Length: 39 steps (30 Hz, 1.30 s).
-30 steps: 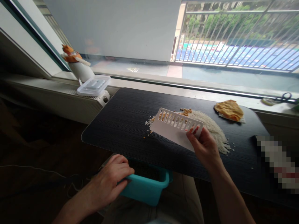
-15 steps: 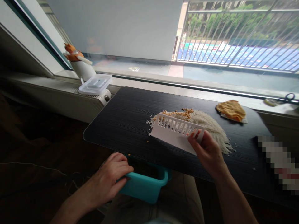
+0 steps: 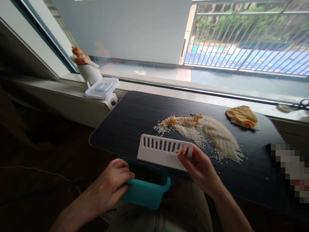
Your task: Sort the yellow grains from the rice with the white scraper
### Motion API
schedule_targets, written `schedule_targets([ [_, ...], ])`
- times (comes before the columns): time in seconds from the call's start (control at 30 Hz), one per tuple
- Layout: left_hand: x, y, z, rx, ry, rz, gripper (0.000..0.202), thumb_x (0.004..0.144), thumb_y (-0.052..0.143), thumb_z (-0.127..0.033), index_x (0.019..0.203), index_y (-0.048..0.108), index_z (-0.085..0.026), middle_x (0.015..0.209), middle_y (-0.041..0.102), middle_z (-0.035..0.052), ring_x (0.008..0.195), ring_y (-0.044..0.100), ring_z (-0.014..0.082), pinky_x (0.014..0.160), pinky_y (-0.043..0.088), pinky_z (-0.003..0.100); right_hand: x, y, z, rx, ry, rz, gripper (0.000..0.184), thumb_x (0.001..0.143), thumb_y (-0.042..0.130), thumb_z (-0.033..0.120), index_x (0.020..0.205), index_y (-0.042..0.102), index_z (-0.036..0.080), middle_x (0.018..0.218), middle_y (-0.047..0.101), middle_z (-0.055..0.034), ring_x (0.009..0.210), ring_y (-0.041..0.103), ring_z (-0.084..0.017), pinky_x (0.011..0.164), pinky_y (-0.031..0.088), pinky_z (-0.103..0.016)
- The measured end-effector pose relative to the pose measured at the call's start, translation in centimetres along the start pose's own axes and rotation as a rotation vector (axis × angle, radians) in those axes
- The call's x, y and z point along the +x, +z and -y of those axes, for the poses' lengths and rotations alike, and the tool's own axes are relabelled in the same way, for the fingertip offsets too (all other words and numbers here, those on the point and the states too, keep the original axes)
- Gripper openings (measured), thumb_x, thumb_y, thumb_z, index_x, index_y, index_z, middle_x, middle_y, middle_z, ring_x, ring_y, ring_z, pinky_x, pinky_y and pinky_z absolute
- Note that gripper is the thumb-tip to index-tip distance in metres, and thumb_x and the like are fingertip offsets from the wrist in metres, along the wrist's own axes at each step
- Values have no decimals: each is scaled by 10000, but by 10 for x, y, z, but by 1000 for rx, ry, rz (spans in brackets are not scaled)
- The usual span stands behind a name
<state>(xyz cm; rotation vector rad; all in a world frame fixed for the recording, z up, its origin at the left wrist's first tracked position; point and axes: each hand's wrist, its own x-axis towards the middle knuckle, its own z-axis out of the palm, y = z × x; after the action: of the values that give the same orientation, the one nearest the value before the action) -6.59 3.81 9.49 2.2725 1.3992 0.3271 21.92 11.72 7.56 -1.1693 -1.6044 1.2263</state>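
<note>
My right hand is closed on the right end of a white slotted plastic plate, holding it tilted near the table's front edge. Behind the plate lies a heap of white rice with yellow soybeans along its far left side. My left hand grips the left rim of a teal plastic bin, which sits above my lap, just under the table edge. The bin's inside is dark, and I cannot make out what is in it.
The dark table stands against a window sill. A folded yellow cloth lies at its back right, and a blurred-out object at its right. A plastic lid and a white figure with an orange top are on the radiator.
My right hand has drawn the slotted plate left and toward me, off the rice and soybeans to the table's front edge. My left hand stays on the bin's rim.
</note>
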Motion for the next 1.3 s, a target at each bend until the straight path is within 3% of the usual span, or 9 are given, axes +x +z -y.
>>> schedule_targets([
  [0.13,5,1,-4,-53,-22,59,253,809,470,-29,869,642,-203,823,634,18,931,525,214,879,422,346,15,-13,-4,-25,-31,-413,202,823,649,407,823,563,224,717,609,-1,622,545,-136,574,457,-251],
  [0.27,9,2,-7,-70,-28,95,253,810,463,-17,872,625,-201,844,619,17,945,498,216,886,399,358,31,-28,-10,-154,-15,-548,226,811,650,417,805,546,216,654,543,29,554,479,-117,527,411,-249],
  [0.73,12,5,-6,-93,-38,138,242,828,464,-11,890,610,-194,857,598,13,959,468,218,886,362,357,41,-27,-11,-189,-83,-467,173,807,623,358,787,552,202,626,536,35,530,461,-105,506,405,-230],
  [1.3,12,7,-5,-81,-15,116,245,829,462,-2,891,611,-187,843,599,10,947,477,209,892,354,355,36,-32,-6,-119,-50,-428,168,803,634,353,813,568,199,672,587,17,585,502,-113,549,424,-229],
])
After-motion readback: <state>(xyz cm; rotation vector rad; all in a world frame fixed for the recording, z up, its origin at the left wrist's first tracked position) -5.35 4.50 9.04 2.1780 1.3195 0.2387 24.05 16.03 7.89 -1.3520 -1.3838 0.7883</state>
